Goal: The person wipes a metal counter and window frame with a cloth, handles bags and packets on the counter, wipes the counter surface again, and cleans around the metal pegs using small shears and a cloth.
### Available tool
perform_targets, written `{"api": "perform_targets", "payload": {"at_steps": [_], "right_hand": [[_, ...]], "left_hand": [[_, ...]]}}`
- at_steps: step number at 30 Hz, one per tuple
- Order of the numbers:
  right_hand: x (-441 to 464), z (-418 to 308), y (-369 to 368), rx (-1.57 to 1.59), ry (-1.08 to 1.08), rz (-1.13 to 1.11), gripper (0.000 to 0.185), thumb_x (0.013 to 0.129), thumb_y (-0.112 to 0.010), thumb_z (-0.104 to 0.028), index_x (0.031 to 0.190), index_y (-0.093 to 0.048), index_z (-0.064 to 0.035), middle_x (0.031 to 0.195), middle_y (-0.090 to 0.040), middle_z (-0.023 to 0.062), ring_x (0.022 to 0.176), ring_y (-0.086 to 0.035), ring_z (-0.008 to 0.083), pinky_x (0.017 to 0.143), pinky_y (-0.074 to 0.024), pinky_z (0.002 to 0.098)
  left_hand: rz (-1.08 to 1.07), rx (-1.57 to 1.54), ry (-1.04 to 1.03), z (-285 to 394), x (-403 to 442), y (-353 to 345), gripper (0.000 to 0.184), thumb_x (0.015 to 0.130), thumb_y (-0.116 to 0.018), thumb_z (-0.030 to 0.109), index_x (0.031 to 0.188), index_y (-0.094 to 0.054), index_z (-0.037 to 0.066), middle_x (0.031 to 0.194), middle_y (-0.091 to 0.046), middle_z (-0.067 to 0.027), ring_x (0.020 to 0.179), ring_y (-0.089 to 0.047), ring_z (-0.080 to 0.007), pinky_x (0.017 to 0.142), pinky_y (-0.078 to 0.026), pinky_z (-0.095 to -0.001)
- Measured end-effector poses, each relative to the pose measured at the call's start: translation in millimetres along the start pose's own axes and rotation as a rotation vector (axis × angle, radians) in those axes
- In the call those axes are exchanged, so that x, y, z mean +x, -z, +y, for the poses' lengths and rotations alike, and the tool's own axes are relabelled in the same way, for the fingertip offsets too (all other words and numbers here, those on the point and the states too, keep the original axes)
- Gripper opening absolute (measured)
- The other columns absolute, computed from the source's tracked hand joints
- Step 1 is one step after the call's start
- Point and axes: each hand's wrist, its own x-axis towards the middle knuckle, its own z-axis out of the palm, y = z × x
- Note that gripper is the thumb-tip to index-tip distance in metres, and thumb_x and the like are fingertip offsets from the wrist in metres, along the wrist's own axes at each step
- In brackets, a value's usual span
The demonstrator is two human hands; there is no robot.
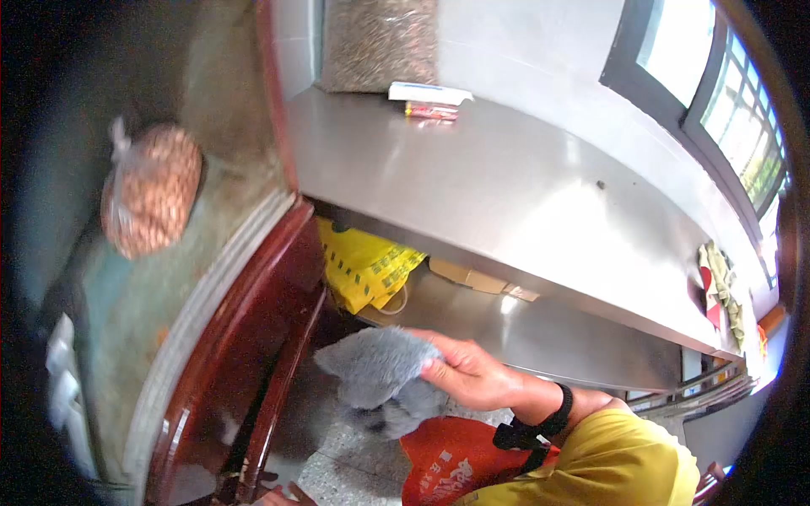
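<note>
My right hand [472, 371] is closed on a grey fuzzy cloth [380, 367], which hangs down from the fingers over the speckled floor. The cloth is held in front of the lower shelf of the metal table. At the bottom edge, part of my left hand [283, 497] shows beside the dark red wooden cabinet [245, 337]. Its visible fingers look apart, with nothing seen in them; the rest is cut off by the frame. A red apron [447, 460] with white lettering hangs below the cloth.
A stainless steel table [506, 185] runs along the wall, with a large filled bag [380, 42], a small red packet [432, 110] and a green cloth [721, 291] on it. A yellow bag [363, 261] and cardboard [472, 277] lie below. At left sits a bag of nuts [156, 190].
</note>
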Motion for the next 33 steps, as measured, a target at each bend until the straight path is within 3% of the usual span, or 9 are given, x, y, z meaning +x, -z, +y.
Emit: {"api": "perform_targets", "payload": {"at_steps": [3,7,9,12,16,20,26,29,33], "right_hand": [[12,-59,10,-0.047,0.169,0.016,0.047,0.099,-0.045,-0.026,0.14,-0.038,-0.0036,0.127,-0.054,0.016,0.117,-0.054,0.0307,0.098,-0.042,0.0317],[-17,-143,41,-0.166,0.124,0.011,0.046,0.099,-0.046,-0.024,0.14,-0.039,-0.0058,0.107,-0.058,0.0191,0.093,-0.06,0.0284,0.082,-0.0463,0.0366],[-26,-196,61,-0.002,-0.161,-0.049,0.051,0.098,-0.047,-0.023,0.144,-0.03,-0.007,0.105,-0.058,0.0204,0.091,-0.06,0.0304,0.081,-0.0466,0.0359],[-29,-220,87,-0.038,-0.01,-0.05,0.062,0.096,-0.05,-0.022,0.146,-0.019,-0.0047,0.105,-0.058,0.0257,0.091,-0.06,0.0385,0.082,-0.0477,0.0418],[-46,-231,138,-0.263,0.038,0.141,0.055,0.089,-0.06,-0.022,0.136,-0.039,-0.0014,0.105,-0.06,0.0259,0.097,-0.059,0.0418,0.087,-0.0477,0.0454],[-80,-213,209,-0.314,-0.156,0.529,0.027,0.089,-0.06,-0.012,0.115,-0.058,-0.0072,0.088,-0.066,0.0136,0.074,-0.065,0.0209,0.068,-0.0544,0.0338],[-97,-162,261,-0.155,-0.415,0.805,0.022,0.09,-0.057,-0.009,0.111,-0.059,-0.0036,0.074,-0.063,0.0058,0.069,-0.061,0.0124,0.065,-0.0502,0.0266],[-86,-153,265,-0.144,-0.461,0.896,0.022,0.09,-0.055,-0.008,0.111,-0.06,-0.003,0.074,-0.063,0.0042,0.069,-0.06,0.0114,0.065,-0.0491,0.0258],[-76,-146,285,-0.312,-0.509,1.014,0.027,0.088,-0.057,-0.013,0.113,-0.059,-0.0035,0.072,-0.063,0.0069,0.067,-0.06,0.0118,0.064,-0.0485,0.0263]], "left_hand": [[-0.6,-0.699,0.151,43,48,85,0.049,0.089,-0.061,0.039,0.124,-0.05,0.007,0.097,-0.058,-0.0111,0.098,-0.055,-0.0232,0.099,-0.04,-0.0429],[-0.741,-1.197,-0.009,317,-37,306,0.02,0.091,-0.055,0.025,0.096,-0.056,0.006,0.085,-0.055,-0.0085,0.081,-0.054,-0.0278,0.076,-0.046,-0.0436],[-0.984,-1.253,-0.134,368,-34,351,0.079,0.088,-0.062,0.042,0.146,-0.019,0.012,0.144,-0.032,-0.0141,0.127,-0.041,-0.0324,0.103,-0.038,-0.0498],[-0.898,-1.555,-0.406,462,-27,392,0.063,0.094,-0.055,0.03,0.145,-0.022,0.011,0.142,-0.036,-0.012,0.12,-0.048,-0.0271,0.099,-0.042,-0.0419],[-0.907,-1.399,-0.051,554,-22,415,0.05,0.094,-0.056,0.025,0.136,-0.04,0.002,0.132,-0.05,-0.0098,0.121,-0.048,-0.02,0.103,-0.036,-0.034],[-0.794,-1.424,0.105,600,28,410,0.047,0.094,-0.055,0.033,0.13,-0.048,0.003,0.127,-0.054,-0.0081,0.114,-0.051,-0.0177,0.097,-0.04,-0.0325],[0.118,-0.664,-0.365,662,160,371,0.046,0.092,-0.054,0.035,0.117,-0.054,-0.004,0.124,-0.05,-0.0194,0.116,-0.047,-0.0368,0.098,-0.036,-0.043],[0.109,-0.121,-0.466,678,207,301,0.044,0.091,-0.052,0.035,0.116,-0.052,-0.002,0.12,-0.051,-0.0169,0.117,-0.043,-0.0372,0.099,-0.033,-0.0507],[-0.123,-0.051,-0.714,697,123,289,0.04,0.086,-0.056,0.033,0.11,-0.051,0.001,0.117,-0.052,-0.0149,0.115,-0.043,-0.0361,0.097,-0.031,-0.0547]]}}
